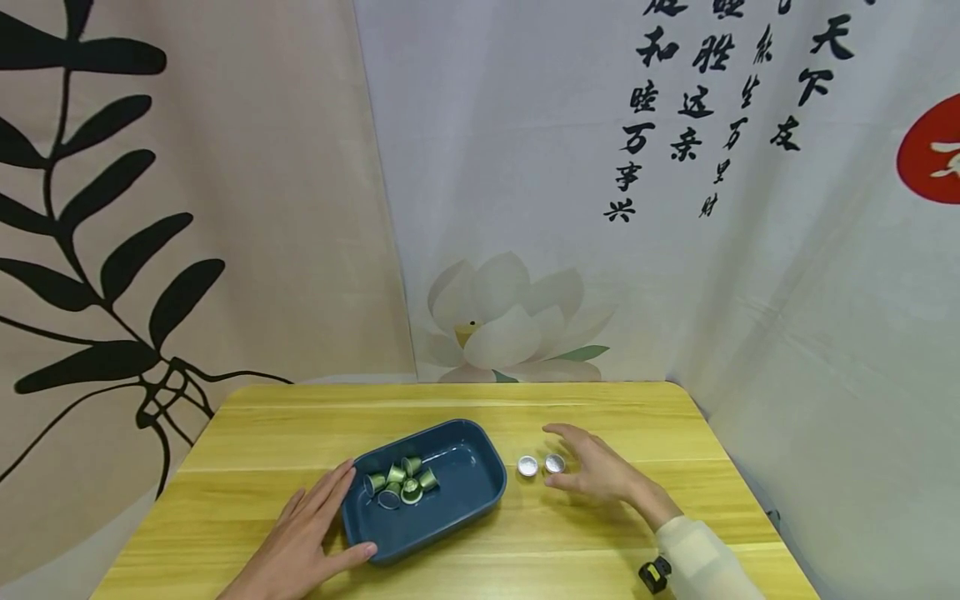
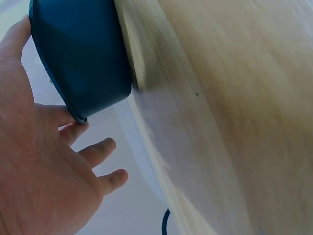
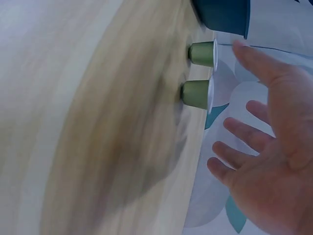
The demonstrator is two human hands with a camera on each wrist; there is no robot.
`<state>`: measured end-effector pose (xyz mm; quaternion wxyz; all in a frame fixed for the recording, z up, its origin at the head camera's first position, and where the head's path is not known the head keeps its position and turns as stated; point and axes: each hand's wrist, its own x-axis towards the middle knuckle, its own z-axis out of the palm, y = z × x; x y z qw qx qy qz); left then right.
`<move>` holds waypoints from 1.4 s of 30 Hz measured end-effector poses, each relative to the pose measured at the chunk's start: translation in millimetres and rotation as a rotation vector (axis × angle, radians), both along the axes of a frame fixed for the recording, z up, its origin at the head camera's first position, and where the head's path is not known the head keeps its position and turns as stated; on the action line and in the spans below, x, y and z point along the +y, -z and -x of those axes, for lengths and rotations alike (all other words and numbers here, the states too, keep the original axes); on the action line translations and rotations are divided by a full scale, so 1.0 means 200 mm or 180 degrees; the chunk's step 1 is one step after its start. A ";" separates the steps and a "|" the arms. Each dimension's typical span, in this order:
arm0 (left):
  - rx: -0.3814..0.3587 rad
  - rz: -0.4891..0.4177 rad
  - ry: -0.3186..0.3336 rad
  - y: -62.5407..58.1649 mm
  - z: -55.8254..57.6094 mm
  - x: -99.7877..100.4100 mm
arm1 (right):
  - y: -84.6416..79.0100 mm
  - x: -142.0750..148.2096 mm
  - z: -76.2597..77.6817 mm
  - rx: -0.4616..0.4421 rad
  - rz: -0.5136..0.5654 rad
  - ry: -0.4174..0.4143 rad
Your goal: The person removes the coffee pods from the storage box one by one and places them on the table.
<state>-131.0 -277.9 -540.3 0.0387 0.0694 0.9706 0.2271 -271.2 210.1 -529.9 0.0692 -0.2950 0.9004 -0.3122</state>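
Two green coffee capsules stand side by side with their silver lids up, the left capsule and the right capsule. My right hand hovers around the right capsule, thumb and forefinger spread to either side of it. In the right wrist view both green cups show beside the hand, with a gap between it and them. A dark blue tray sits to their left, several green capsules heaped in its left half. My left hand touches the tray's left end, fingers and thumb spread along the rim.
All this lies on a yellow wood-grain table with rounded far corners. Behind it hangs a curtain with a lotus and dark lettering, and a leaf print is at the left. A small black device is on the right wrist.
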 end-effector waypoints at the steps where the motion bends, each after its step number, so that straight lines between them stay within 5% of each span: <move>1: 0.0002 0.0001 0.0000 0.00 0.00 0.00 | -0.01 -0.01 0.00 0.0007 0.0001 0.0009; 14: 0.0023 0.0016 0.0007 0.00 0.00 0.00 | -0.11 -0.12 -0.01 0.0200 -0.0060 0.0011; 42: 0.0171 0.0089 0.0007 0.00 -0.01 0.01 | -0.22 -0.53 -0.03 0.0311 -0.0341 -0.0777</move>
